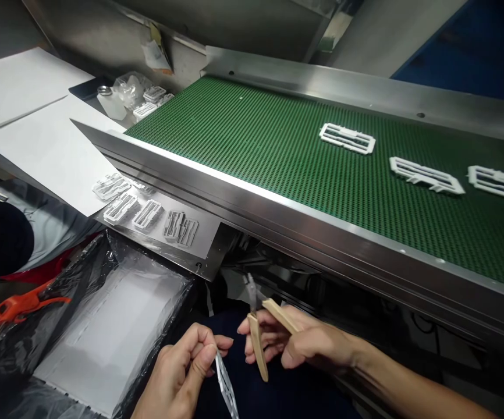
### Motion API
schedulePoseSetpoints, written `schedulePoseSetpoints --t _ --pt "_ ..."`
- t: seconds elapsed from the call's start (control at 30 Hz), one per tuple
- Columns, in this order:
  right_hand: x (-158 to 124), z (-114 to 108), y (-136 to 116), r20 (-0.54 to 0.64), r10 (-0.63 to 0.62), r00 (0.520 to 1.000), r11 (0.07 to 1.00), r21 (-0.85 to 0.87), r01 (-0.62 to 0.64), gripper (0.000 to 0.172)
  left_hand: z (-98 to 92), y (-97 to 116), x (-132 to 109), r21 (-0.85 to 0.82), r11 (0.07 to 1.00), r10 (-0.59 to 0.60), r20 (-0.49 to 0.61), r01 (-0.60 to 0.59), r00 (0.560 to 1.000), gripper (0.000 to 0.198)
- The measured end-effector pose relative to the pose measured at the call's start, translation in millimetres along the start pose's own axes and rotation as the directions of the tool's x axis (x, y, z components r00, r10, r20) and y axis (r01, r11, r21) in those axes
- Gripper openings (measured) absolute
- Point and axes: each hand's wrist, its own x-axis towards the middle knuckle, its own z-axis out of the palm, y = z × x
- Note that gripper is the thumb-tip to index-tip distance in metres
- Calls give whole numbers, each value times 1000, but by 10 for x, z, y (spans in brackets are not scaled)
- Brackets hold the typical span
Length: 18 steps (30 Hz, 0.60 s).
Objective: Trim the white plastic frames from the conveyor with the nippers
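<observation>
Between the thumb and fingers of my left hand (182,372) is a slim white plastic frame (224,381), turned nearly edge-on to me. My right hand (300,337) holds a pair of cutting pliers (257,343) with tan handles; the handles are spread apart and the jaws point up and away. The pliers are a little right of the white frame and apart from it. More white plastic frames lie on the green conveyor belt (234,128), among them one slotted frame (347,138) near its middle.
Several white frames (147,215) lie on a metal ledge beside the belt's steel side rail (252,192). A box lined with black plastic (90,349) stands at left, with orange scissors (25,302) on its edge. Behind are white sheets (46,139) and a small bottle (111,103). Another person sits at far left.
</observation>
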Motion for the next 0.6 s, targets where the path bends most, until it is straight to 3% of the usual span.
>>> schedulePoseSetpoints --t 0.07,0.1,0.2,0.23,0.3,0.37,0.6 --pt "-81 32 -79 -81 27 996 969 -244 -46 54 17 19 -7 -25 999 -31 15 31 999 37" --pt "-125 50 -127 -150 17 989 892 -445 -83 50 26 28 -9 -34 999 -38 23 39 999 37" --pt "-237 81 -265 -228 -73 971 451 -876 -171 45 50 57 -5 -9 1000 -2 20 2 1000 36" --pt "-262 81 -301 -212 -89 973 331 -928 -172 46 58 66 -2 10 1000 18 13 -18 1000 36" --pt "-290 71 -355 -168 -98 981 177 -973 -149 50 73 86 6 38 999 35 19 -36 999 36" --pt "-293 64 -393 -140 -90 986 113 -985 -130 50 87 107 16 41 999 29 59 -32 998 37" --pt "-271 96 -475 -106 -41 994 67 -992 -103 44 130 154 64 103 994 12 183 -31 983 35"
